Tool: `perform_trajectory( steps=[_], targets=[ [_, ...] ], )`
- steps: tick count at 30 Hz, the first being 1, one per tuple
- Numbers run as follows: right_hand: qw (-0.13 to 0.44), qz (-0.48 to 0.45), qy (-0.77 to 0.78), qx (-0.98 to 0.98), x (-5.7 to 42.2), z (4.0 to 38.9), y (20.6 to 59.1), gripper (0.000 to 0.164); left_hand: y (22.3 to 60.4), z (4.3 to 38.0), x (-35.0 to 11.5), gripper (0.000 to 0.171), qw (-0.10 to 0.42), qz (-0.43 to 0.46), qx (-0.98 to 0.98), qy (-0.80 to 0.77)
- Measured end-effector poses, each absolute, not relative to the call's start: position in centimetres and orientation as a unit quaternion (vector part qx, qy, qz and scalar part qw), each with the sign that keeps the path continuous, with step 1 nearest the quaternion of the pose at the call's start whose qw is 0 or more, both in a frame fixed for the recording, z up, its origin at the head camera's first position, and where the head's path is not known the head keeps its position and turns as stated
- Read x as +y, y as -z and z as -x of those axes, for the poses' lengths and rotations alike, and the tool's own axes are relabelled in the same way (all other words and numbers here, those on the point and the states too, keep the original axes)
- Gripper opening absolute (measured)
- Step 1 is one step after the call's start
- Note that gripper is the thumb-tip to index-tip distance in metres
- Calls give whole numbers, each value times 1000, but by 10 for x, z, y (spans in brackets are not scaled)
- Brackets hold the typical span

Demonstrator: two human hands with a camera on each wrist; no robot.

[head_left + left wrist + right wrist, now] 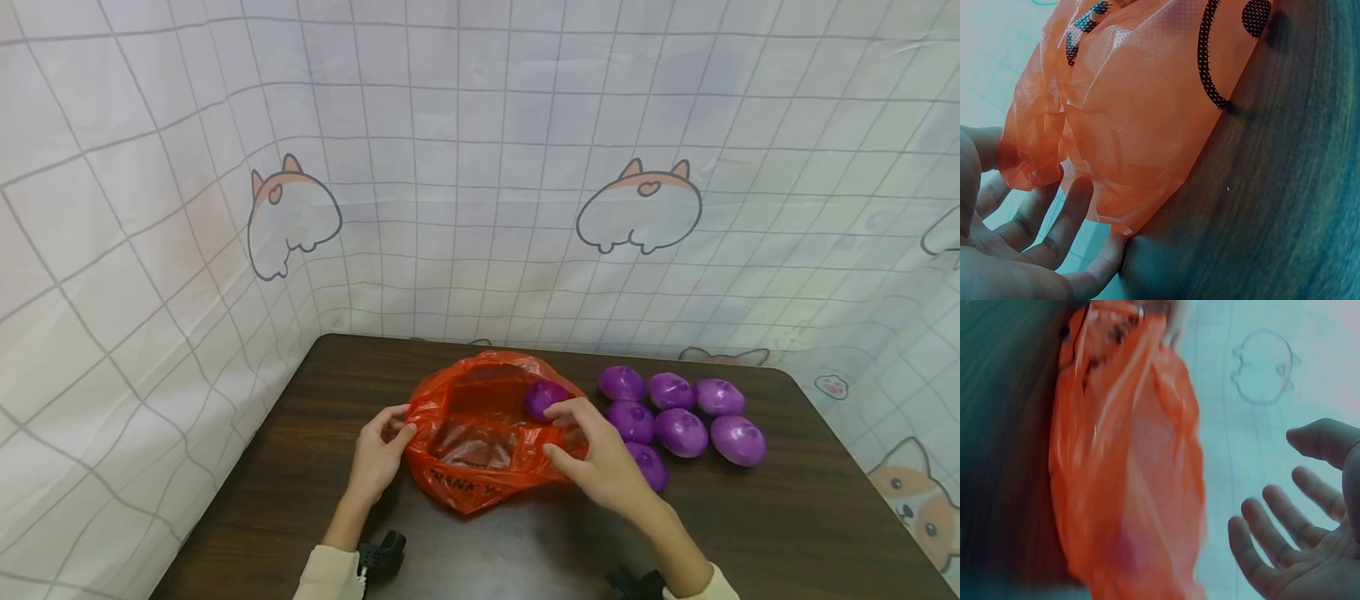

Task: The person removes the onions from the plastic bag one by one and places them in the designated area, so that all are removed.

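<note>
A red plastic bag point(468, 492) with black print stands with its mouth spread wide on the table. My left hand point(378, 454) holds its left rim, the thumb on one side of the film and fingers on the other, as the left wrist view shows. Inside the bag at the right lies a glossy purple onion point(542, 398). Over the bag's right rim is my right hand point(600, 458), its fingers spread and relaxed. In the right wrist view that hand point(1310, 531) has nothing in its palm, and a purple blur point(1125, 550) shows through the film.
Several more purple onions point(681, 432) sit grouped on the dark wooden table point(750, 533), just right of the bag. A white gridded cloth point(450, 208) with cartoon dogs hangs behind and at both sides.
</note>
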State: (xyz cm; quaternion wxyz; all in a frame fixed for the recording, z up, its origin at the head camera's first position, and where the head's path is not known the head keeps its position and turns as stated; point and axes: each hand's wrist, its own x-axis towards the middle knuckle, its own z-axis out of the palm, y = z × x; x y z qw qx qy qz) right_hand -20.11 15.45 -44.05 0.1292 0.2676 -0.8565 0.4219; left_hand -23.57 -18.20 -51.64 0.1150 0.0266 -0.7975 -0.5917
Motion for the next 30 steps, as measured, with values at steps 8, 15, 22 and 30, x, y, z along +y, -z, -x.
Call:
perform_trajectory(
  steps=[8,15,22,30],
  targets=[
    [85,-211,-418,-879,118,220,461,43,516,235,-181,30,112,-29,-798,591],
    [77,-153,-413,-894,112,238,477,57,517,236,-181,33,110,-31,-795,596],
    [69,-126,-417,-898,112,252,484,70,515,235,-182,31,115,-28,-797,592],
    [52,-81,-393,-915,110,270,491,75,516,236,-181,31,113,-24,-802,586]
  ],
)
